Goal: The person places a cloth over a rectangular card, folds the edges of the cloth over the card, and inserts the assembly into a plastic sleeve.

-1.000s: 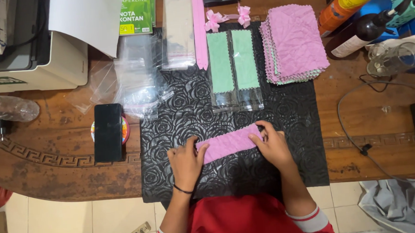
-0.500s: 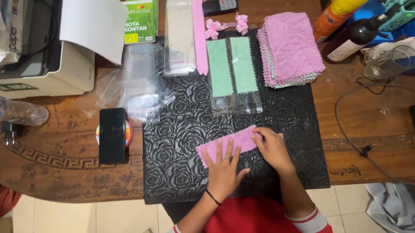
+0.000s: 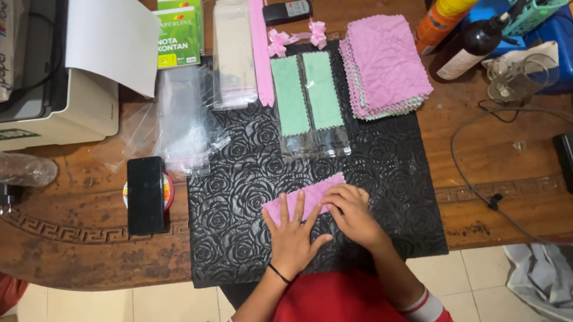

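Left hand (image 3: 294,230) laid flat, fingers spread wide, pressing the folded pink cloth (image 3: 304,199) onto the black embossed mat (image 3: 236,189). Right hand (image 3: 351,211) curled loosely on the cloth's right end, nothing gripped. Cloth is folded into a strip, not yet bagged. Further up, two green cloths (image 3: 306,92) already sleeved in clear bags. Stack of unfolded pink cloths (image 3: 388,63) at far right, empty clear bags (image 3: 233,54) and pink bows (image 3: 294,37) beyond. Judged early: two packed, most of the stack left.
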